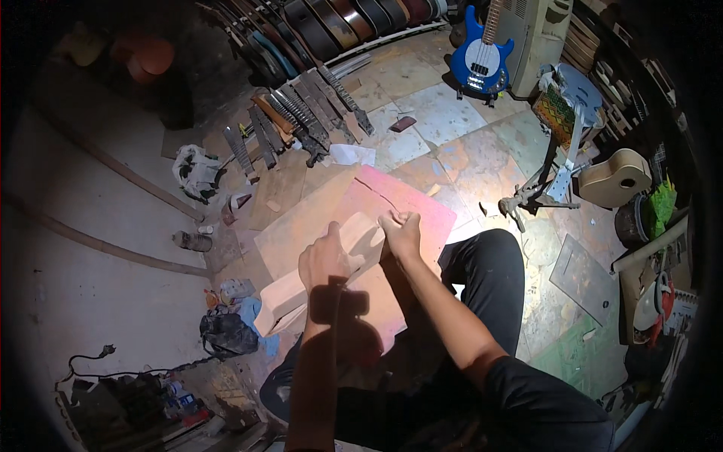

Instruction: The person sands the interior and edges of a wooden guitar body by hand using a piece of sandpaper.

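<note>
A long, pale piece of bare wood [284, 295] slants across my lap from lower left to upper right, narrow at its near end and broader at the far one. My left hand [324, 258] wraps over its middle, with some fingers hidden behind it. At the far right end my right hand [403, 235] grips the wood's edge, thumb and fingers bent close together. Beneath the wood lies a flat pinkish board [425, 207] with a dark line near its far edge. My head's shadow falls on my left wrist and the board.
Several guitar necks [290, 120] lie on the tiled floor ahead, near a row of guitar bodies [354, 26]. A blue bass guitar [482, 60] stands at the back. To the right are a metal stand [531, 197], an acoustic guitar [614, 183] and a grey panel [584, 279]. Black bag [228, 334] at left.
</note>
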A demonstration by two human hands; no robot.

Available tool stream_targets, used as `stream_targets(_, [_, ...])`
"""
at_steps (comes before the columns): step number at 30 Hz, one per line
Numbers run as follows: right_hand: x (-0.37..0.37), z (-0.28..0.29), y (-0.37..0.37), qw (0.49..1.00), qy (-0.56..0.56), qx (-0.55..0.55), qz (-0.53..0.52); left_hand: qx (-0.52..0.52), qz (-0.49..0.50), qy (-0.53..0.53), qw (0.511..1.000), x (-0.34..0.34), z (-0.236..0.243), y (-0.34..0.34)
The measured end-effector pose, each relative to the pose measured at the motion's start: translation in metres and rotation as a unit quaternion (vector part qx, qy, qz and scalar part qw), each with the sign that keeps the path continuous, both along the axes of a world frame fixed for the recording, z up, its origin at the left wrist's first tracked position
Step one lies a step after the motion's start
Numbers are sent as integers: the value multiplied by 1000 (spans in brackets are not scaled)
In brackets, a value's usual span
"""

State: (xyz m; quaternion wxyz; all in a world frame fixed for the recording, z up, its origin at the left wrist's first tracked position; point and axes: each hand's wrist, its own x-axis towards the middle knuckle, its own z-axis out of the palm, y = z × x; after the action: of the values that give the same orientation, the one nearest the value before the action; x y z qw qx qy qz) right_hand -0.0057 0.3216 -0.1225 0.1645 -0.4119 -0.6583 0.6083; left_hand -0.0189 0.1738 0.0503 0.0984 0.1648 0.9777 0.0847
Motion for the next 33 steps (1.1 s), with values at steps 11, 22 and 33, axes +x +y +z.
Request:
stream_targets(11, [11, -41, 41, 996, 49, -56, -40, -5, -34, 67, 997, -3, -10, 6])
stream_targets(22, [81, 69, 14, 815, -104, 298, 487, -23, -10, 5, 1000, -6, 2, -8])
stream_targets(33, [64, 3, 60, 957, -80, 89, 264, 21, -33, 19, 999, 0, 9, -4])
